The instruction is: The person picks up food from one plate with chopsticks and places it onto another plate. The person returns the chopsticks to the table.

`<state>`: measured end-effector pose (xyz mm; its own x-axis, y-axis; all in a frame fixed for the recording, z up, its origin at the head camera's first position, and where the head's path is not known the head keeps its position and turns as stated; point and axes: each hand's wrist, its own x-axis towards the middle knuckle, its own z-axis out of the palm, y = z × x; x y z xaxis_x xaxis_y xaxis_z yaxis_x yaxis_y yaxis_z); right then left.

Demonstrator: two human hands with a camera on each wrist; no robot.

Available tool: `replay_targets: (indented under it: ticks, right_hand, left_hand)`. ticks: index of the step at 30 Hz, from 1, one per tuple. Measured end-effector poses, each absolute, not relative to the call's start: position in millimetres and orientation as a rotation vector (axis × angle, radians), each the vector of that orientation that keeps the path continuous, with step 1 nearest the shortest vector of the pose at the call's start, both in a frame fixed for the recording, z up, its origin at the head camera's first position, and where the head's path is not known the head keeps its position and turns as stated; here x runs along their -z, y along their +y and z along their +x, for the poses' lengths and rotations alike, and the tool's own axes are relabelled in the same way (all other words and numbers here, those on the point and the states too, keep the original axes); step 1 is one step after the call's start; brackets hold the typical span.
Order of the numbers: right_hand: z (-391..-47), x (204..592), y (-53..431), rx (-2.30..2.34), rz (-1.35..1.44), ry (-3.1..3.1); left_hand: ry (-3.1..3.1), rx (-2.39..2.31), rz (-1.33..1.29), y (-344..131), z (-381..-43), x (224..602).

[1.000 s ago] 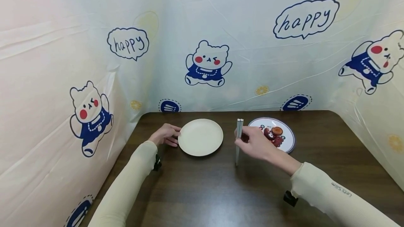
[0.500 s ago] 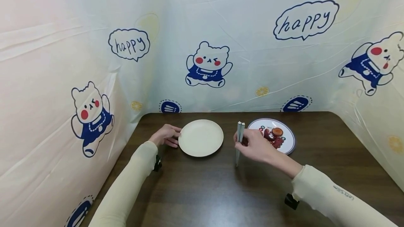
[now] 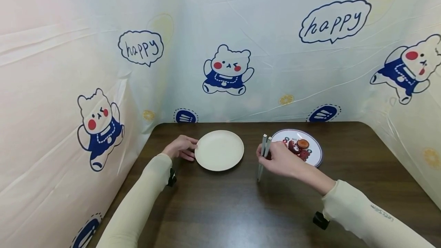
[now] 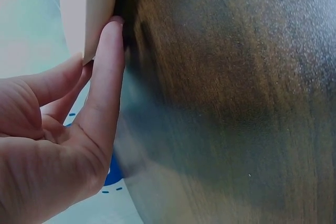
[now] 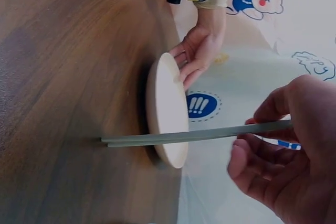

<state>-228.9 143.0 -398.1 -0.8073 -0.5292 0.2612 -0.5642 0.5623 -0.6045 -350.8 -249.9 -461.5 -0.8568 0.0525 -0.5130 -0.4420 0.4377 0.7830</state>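
A plain cream plate (image 3: 220, 150) lies on the dark wooden table. At its left rim is my left hand (image 3: 180, 148); in the left wrist view its thumb (image 4: 60, 81) meets the rim's edge while a finger (image 4: 106, 72) lies against the underside. My right hand (image 3: 283, 160) pinches a pair of grey-green chopsticks (image 5: 199, 135) to the right of that plate. They point down, tips together close over the table and upper ends a little apart. Behind this hand a white, blue-rimmed plate (image 3: 315, 147) bears a round brown piece (image 3: 303, 143) and dark red shapes.
The wooden table (image 3: 220, 209) ends at a printed curtain (image 3: 268, 49) with bears and "happy" bubbles, at the back and both sides. The right hand partly covers the blue-rimmed plate's near left side.
The chopsticks' upper ends have tilted right and spread slightly apart, their tips staying in place. My right hand has shifted a little to the right. The left hand and both plates stay put.
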Motion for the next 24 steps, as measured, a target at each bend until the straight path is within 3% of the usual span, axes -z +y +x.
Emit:
replay_targets:
  ticks: [13,24]
  right_hand:
    - [-222.6,390.6,149.2,-1.163,0.855,-2.768]
    - [-225.0,399.8,148.5,-1.052,0.965,-2.675]
  left_hand:
    - [2.217,-1.406,-0.334,-248.7,-355.1,462.2]
    - [2.223,-1.405,-0.342,-248.2,-352.0,462.0]
